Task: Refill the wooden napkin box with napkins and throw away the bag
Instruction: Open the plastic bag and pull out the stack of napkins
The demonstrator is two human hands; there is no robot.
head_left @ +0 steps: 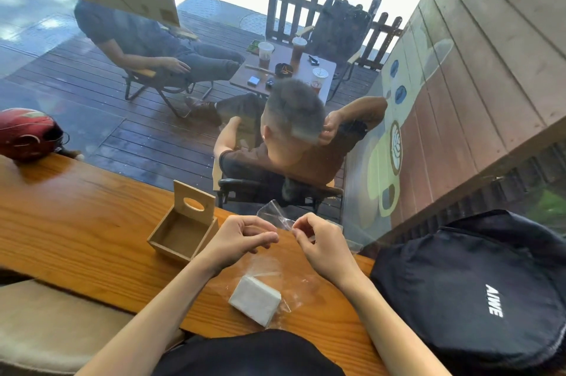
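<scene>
Keep white napkin stack [254, 300] low inside clear plastic bag [269, 265] on wooden counter [76, 222], right hand [321, 240] pinching bag mouth, left hand [242, 237] curled empty; spread opening toward open wooden napkin box [183, 228].

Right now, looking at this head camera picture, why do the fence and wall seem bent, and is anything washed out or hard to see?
Head view: the wide lens bows the fence and wooden wall; daylight beyond blows out to white; window reflections haze the seated people; the clear bag nearly vanishes against the counter, while the napkins show sharply.
</scene>
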